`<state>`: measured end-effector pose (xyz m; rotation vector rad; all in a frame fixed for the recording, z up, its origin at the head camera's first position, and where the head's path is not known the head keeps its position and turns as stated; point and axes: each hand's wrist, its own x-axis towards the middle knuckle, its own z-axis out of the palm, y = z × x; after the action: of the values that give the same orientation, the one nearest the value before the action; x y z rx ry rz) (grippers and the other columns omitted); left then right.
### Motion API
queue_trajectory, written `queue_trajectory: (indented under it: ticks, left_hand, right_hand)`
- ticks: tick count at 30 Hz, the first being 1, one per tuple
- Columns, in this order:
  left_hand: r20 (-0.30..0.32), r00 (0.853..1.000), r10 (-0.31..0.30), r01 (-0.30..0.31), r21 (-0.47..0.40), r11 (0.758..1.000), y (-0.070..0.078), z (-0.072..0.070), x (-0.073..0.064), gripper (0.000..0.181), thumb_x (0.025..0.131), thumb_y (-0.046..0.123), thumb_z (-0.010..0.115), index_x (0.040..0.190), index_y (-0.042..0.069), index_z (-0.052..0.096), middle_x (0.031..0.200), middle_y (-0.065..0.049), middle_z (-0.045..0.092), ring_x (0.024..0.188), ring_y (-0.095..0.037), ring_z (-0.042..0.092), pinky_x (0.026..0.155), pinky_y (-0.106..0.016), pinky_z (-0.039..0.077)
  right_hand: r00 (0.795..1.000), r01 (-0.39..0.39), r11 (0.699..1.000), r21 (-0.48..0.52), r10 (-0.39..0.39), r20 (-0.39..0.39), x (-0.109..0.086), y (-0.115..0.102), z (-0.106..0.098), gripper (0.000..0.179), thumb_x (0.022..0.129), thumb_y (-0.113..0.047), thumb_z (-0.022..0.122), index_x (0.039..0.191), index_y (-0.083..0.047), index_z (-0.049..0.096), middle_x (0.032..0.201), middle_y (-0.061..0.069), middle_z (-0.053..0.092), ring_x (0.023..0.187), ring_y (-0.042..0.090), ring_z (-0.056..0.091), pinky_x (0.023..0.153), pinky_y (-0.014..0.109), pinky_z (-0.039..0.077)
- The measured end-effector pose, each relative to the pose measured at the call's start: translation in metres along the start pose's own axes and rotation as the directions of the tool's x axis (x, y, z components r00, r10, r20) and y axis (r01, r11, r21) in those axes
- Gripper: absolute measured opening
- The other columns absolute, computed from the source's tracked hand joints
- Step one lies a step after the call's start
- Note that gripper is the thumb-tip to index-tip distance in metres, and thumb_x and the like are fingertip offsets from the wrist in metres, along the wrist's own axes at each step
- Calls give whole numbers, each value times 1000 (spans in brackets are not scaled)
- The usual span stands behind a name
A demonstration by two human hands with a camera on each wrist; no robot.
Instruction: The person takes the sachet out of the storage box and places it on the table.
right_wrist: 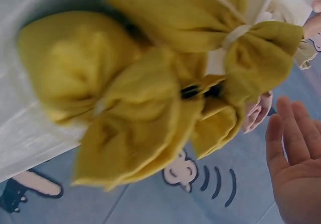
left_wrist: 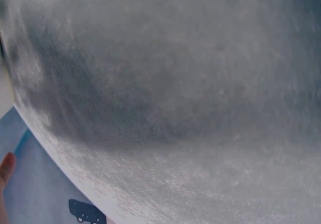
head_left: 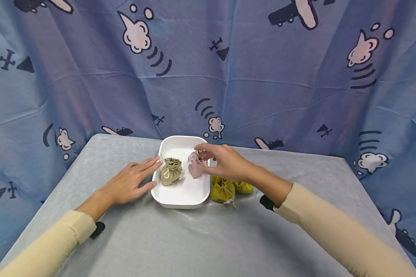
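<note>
A white tray holds an olive-green drawstring pouch on its left side and a pale pink pouch at its right. My left hand lies along the tray's left rim, fingers stretched out and fingertips at the edge. Over the right rim reaches my right hand, its fingers and thumb spread about the pink pouch. In the right wrist view the fingers of that hand look extended, with the pink pouch showing just beyond the fingertips. Only a fingertip shows in the left wrist view.
Several yellow drawstring pouches stand against the tray's right side, under my right wrist; they fill much of the right wrist view. A grey cloth covers the table. Behind its far edge hangs a blue patterned curtain.
</note>
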<state>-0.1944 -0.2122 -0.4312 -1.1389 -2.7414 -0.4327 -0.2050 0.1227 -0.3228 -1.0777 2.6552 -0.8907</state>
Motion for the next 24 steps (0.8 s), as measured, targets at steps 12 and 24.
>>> queue_trajectory:
  ticks: [12, 24]
  left_hand:
    - [19, 999, -28, 29, -17, 999, 1, -1, 0, 64, 102, 41, 50, 157, 14, 32, 162, -8, 29, 144, -31, 34, 105, -54, 36]
    - [-7, 1000, -4, 4, -6, 1000, 0, -1, 1, 63, 102, 39, 52, 155, 11, 36, 160, -11, 33, 142, -32, 38, 101, -54, 38]
  right_hand:
    - [999, -38, 991, 128, 34, 36, 36, -8, 21, 64, 86, -7, 78, 142, -1, 49, 128, 20, 65, 113, 28, 66, 94, 40, 52]
    - [991, -94, 992, 81, 86, 103, 61, -18, 38, 65, 86, -7, 78, 143, -2, 47, 129, 16, 65, 121, 26, 62, 99, 38, 49]
